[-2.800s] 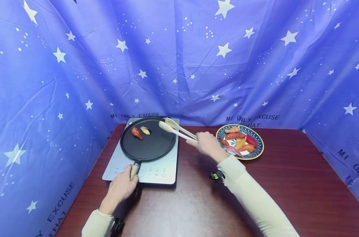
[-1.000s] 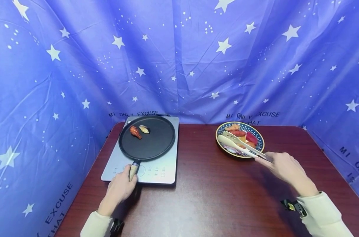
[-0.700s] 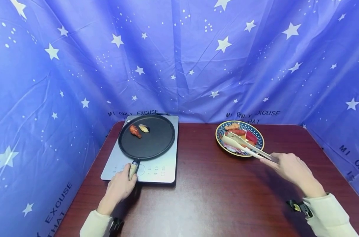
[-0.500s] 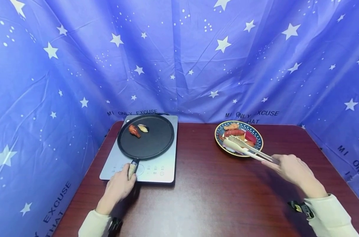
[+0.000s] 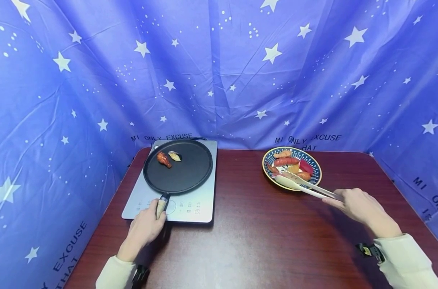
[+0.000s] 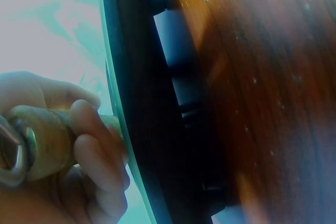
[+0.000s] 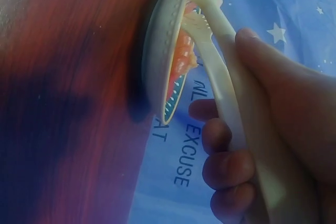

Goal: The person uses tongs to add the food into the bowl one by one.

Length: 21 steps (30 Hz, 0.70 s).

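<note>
My left hand (image 5: 145, 228) grips the handle (image 5: 161, 207) of a flat black pan (image 5: 184, 176); its curled fingers also show in the left wrist view. A toy-like drumstick (image 5: 164, 159) and a small yellow-and-black piece (image 5: 175, 156) lie in the pan. In my right hand (image 5: 365, 210) is a pair of pale kitchen tongs (image 5: 314, 192), thumb on one arm and fingers round the other. The tong heads reach over the near left rim of a blue patterned plate (image 5: 318, 178), covering most of a purple-white piece. Whether they pinch it, I cannot tell.
The pan sits on a silver induction cooker (image 5: 200, 200) on the left. Food on the plate includes a red sausage (image 5: 286, 161), a yellow piece (image 5: 293, 168) and a fried-looking piece (image 5: 283, 154). A starry blue curtain (image 5: 240, 80) surrounds the dark red table (image 5: 247, 241).
My right hand has carried the tongs from beside the pan to the plate. Over the last second the tong heads have shifted slightly toward the near rim and drawn closer together. The left hand stays put.
</note>
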{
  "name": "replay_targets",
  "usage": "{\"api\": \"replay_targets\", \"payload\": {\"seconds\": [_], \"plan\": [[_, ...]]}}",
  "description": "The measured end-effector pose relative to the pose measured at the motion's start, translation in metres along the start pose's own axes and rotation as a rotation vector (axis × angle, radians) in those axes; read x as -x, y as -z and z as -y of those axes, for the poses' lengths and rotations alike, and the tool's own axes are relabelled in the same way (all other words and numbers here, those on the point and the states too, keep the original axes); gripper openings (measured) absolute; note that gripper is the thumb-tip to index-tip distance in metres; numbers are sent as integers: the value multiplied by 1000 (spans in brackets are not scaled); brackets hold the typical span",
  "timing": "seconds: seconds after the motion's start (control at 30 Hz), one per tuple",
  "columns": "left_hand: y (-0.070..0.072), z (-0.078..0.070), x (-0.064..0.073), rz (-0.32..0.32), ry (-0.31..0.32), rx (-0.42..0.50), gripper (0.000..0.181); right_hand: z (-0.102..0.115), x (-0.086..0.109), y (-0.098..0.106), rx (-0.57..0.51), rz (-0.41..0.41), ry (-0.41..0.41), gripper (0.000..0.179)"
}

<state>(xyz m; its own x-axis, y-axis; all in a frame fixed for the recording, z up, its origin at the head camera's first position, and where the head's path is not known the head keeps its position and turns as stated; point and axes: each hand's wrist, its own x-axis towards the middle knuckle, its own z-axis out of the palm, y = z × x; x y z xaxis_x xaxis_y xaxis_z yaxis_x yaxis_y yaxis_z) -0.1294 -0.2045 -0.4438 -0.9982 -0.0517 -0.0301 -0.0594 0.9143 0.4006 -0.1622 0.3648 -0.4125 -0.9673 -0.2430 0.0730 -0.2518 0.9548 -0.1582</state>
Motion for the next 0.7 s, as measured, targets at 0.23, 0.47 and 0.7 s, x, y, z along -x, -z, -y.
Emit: {"api": "replay_targets", "payload": {"seconds": [0.23, 0.47, 0.7], "plan": [[-1, 1, 0, -9, 4, -7, 47, 1, -6, -1, -20, 26, 28, 35], [-1, 2, 0, -17, -3, 0, 47, 2, -8, 0, 2, 21, 73, 34], [-1, 2, 0, -20, -7, 10, 46, 2, -7, -4, -2, 19, 57, 34]]}}
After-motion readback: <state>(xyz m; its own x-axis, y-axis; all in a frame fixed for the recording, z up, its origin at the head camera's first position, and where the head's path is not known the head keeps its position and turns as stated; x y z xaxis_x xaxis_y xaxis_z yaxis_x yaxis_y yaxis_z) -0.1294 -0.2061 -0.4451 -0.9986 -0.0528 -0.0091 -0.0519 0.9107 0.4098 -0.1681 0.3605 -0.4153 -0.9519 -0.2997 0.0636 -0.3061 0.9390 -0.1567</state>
